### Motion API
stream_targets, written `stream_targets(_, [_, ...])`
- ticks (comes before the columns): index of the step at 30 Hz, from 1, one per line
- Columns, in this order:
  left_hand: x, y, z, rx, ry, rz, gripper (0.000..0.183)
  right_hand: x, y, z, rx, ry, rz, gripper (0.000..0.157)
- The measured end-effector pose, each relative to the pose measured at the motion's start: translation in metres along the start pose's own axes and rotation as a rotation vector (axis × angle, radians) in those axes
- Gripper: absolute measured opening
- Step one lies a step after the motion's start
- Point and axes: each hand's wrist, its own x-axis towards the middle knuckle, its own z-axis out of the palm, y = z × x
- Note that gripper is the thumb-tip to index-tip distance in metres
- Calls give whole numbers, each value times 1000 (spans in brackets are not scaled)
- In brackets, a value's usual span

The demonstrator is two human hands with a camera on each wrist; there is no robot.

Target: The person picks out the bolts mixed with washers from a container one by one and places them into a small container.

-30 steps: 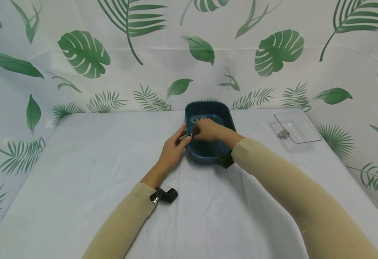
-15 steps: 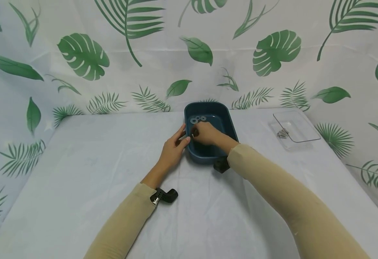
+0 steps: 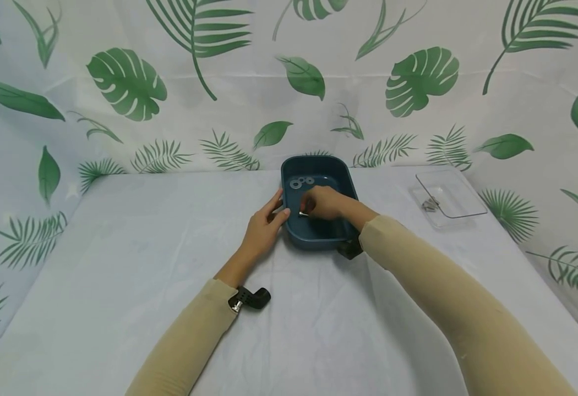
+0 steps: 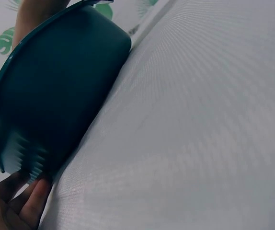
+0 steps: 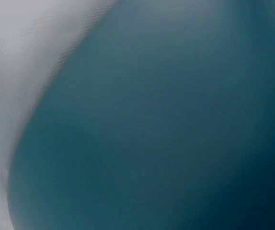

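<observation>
A dark blue rectangular tub point(image 3: 314, 242) stands on the white cloth in the head view. At its left side my left hand point(image 3: 263, 228) holds the wall, thumb at the rim and fingers along the outside. Those fingers point(image 4: 34, 199) also show against the outer wall in the left wrist view. My right hand point(image 3: 326, 202) is inside the tub, fingertips pinching a small, slim silver metal piece point(image 3: 303, 214) low over the floor. Several grey washers point(image 3: 296, 184) lie just beyond it near the far left corner. The right wrist view shows only the tub's outer wall point(image 5: 142, 120), blurred.
To the right, a clear plastic box point(image 3: 450, 223) holds several small metal pieces point(image 3: 430, 204). White cloth point(image 3: 145, 247) covers the table. A leaf-printed sheet point(image 3: 239, 82) hangs close behind the tub.
My right hand has moved from the tub's left wall a little to the right, and the metal piece has gone from upright to lying sideways. The left hand stays put.
</observation>
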Motion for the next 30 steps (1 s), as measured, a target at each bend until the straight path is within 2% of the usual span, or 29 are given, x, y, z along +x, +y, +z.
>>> stream_targets(5, [1,-6,2,-1,9,-4,59,1,2,3,3,20,-37,23])
stream_targets(17, [0,-3,3,14,19,-16,58,-3,5,2,-38,1,-104,21])
stream_targets(30, [0,-2,1,27,7,-6,59,-28,12,-23,-33,13,-137,21])
